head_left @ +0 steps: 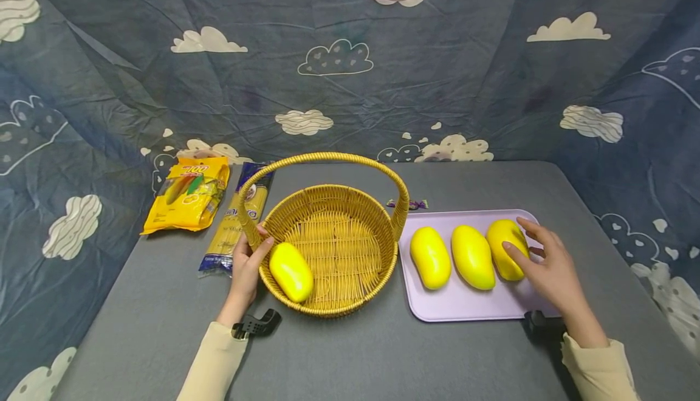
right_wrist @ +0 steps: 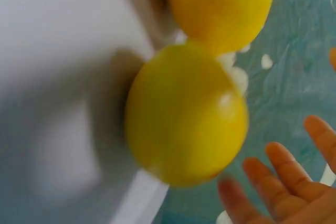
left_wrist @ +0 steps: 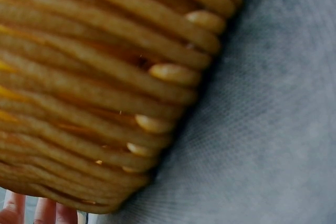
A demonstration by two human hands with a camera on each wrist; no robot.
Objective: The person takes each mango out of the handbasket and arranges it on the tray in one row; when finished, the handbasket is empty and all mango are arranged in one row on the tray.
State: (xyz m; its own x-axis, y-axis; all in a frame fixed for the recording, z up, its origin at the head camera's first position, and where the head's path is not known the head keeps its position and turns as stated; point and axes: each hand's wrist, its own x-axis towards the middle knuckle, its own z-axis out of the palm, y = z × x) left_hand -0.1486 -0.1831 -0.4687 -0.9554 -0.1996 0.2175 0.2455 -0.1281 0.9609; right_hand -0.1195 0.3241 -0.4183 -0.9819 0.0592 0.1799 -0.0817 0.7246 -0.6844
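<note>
A wicker basket (head_left: 333,249) with a tall arched handle stands in the middle of the table, with one yellow mango (head_left: 291,272) lying inside at its left. My left hand (head_left: 248,264) grips the basket's left side by the handle's foot, thumb at the rim; the left wrist view shows the woven wall (left_wrist: 94,87) close up and fingertips (left_wrist: 44,211) beyond it. Three mangoes lie side by side on a lilac tray (head_left: 459,310). Over the rightmost mango (head_left: 507,249) hovers my right hand (head_left: 549,267), fingers spread; the right wrist view shows them apart from the mango (right_wrist: 186,116).
Left of the basket lie a yellow snack bag (head_left: 188,194) with a mango picture and a long pasta packet (head_left: 237,225). A small purple-wrapped candy (head_left: 407,204) rests behind the tray. Cloud-patterned cloth (head_left: 339,103) hangs behind the grey table (head_left: 350,358).
</note>
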